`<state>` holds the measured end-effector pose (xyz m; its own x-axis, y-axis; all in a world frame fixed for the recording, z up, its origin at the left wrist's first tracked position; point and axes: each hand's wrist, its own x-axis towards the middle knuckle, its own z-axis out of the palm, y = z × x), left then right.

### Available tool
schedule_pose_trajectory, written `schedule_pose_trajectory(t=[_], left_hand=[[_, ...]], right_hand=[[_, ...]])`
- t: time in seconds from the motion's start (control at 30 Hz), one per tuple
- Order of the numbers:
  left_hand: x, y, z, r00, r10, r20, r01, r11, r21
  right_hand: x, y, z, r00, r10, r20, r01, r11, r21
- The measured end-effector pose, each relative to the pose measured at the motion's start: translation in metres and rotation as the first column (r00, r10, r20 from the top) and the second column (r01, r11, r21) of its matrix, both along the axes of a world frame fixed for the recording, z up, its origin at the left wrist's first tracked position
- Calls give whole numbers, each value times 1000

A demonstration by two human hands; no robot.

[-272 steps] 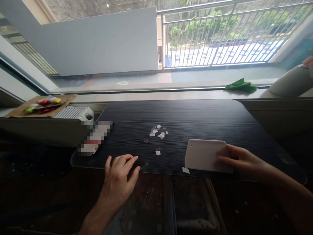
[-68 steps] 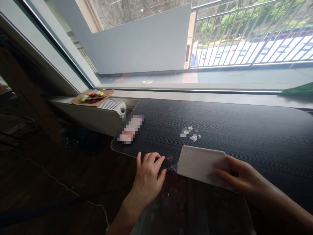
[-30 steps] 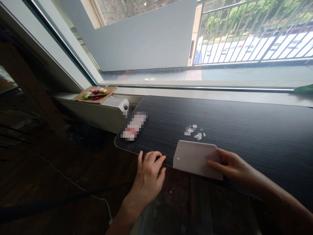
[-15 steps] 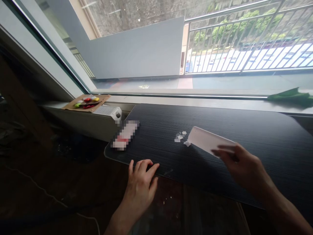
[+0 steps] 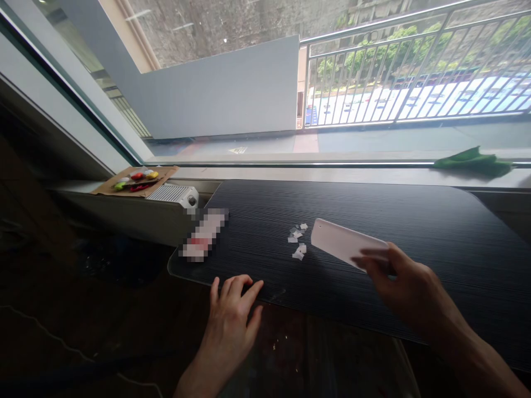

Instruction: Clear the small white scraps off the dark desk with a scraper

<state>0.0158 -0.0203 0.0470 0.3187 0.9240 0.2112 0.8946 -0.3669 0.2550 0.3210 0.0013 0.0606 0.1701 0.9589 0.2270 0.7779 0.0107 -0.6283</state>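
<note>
My right hand (image 5: 400, 271) grips a pale pinkish, flat oblong piece (image 5: 338, 240) by its right end. Its far end is rounded, with a small dark dot or hole near the corner, and it is held over the dark tabletop (image 5: 257, 215). Just left of that end lie several small white scraps (image 5: 295, 235), with a further little clump of white scraps (image 5: 299, 252) closer to me. My left hand (image 5: 234, 312) rests at the near edge of the table, palm down, fingers spread and holding nothing.
A blurred-out pinkish item (image 5: 205, 235) lies at the table's left end. Beyond it are a white ridged unit (image 5: 174, 194) and cardboard (image 5: 105, 185) with colourful pieces. Green material (image 5: 475, 163) lies on the sill by the window. A pale cable (image 5: 53, 337) runs across the dark floor.
The pale piece has drawn slightly away from the white scraps; the clump at its tip now lies apart on the table. The camera view has shifted a little. My left hand stays at the edge.
</note>
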Motion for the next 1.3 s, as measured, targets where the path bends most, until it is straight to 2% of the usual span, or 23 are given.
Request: schedule_pose_trajectory(t=[0.1,0.17,0.27,0.33,0.47,0.53,0.63,0.73,0.93,1.07,1.17,1.3], left_hand=[[1,0,0,1000,8,-2,-8,1000,0],[1,0,-1,1000,6,-2,-6,1000,1],[1,0,-1,1000,3,-7,-3,1000,-3],[-1,1,-1,1000,-10,-19,9,1000,-14],[-5,1,-1,999,-22,-46,20,999,-30],[-6,-1,-1,998,-26,-52,25,999,-34],[-4,-2,0,998,-39,-47,37,999,-38],[2,-1,3,1000,5,-24,-6,999,-34],[8,0,9,999,-25,37,28,997,-78],[8,-1,8,999,-28,37,31,997,-64],[6,0,6,999,-34,20,35,998,-56],[-2,2,2,997,-72,-28,69,995,-69]], right_hand=[[-1,-2,1,999,40,-32,-40,999,-10],[-1,-4,4,998,60,4,-60,998,-7],[0,-9,10,997,4,74,-5,1000,17],[-2,-11,13,999,2,48,-4,999,33],[-3,-11,9,988,151,1,-151,987,59],[1,-14,7,985,175,7,-175,983,47],[12,-24,11,994,106,8,-106,994,18],[17,-29,17,999,41,-3,-41,999,-9],[20,-25,12,987,76,-138,-94,987,-129],[51,-33,8,984,91,-152,-126,964,-236],[79,-34,7,950,21,-311,-108,958,-265],[94,-15,2,845,-108,-523,-80,943,-324]])
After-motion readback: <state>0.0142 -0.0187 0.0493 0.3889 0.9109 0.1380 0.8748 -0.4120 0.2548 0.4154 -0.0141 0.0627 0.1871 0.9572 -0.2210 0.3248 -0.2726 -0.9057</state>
